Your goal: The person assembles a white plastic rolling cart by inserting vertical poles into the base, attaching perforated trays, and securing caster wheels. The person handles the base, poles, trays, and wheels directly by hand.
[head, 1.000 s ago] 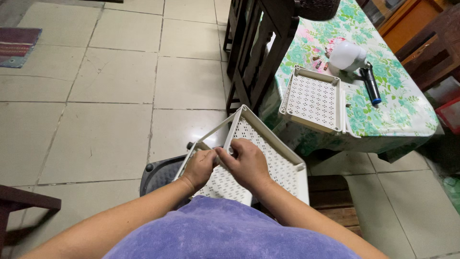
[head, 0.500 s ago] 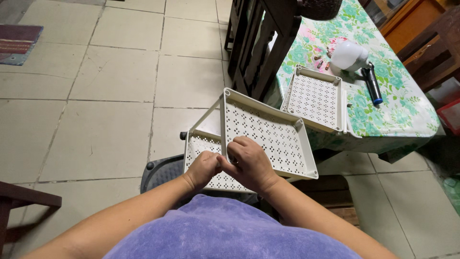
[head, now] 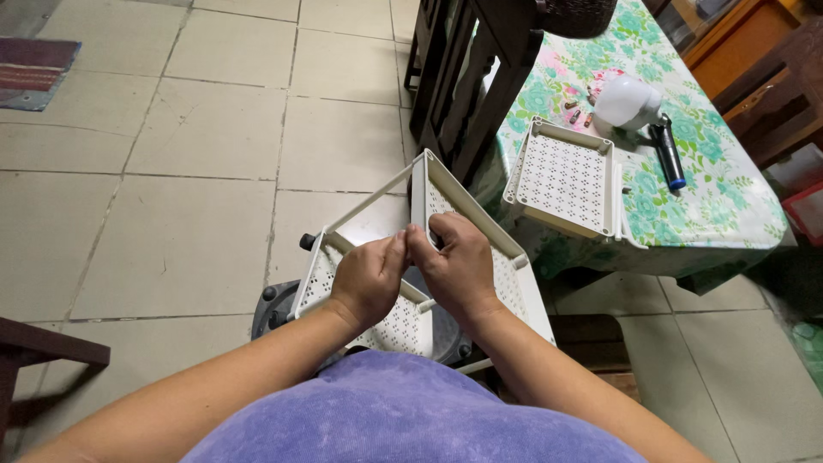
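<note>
In the head view I hold a white plastic rack made of perforated trays joined by thin posts, low over my lap. My right hand (head: 459, 266) grips the rim of the upper tray (head: 506, 257), which is tilted on edge. My left hand (head: 367, 279) pinches at the same corner, touching the lower tray (head: 403, 321) beneath it. A thin white post (head: 369, 201) runs from the upper tray's far corner down to the lower tray. Both thumbs meet at the tray corner.
Another white perforated tray (head: 561, 176) lies on the table with a floral cloth (head: 720, 197), beside a white bulb-shaped object (head: 626, 101) and a dark blue tool (head: 667, 154). A dark wooden chair (head: 467, 77) stands ahead. A black wheeled base (head: 274, 309) sits under the rack. Tiled floor lies left.
The upper tray swung from tilted on edge to nearly flat half a second ago and now stands on edge again. Both hands stayed at the same corner.
</note>
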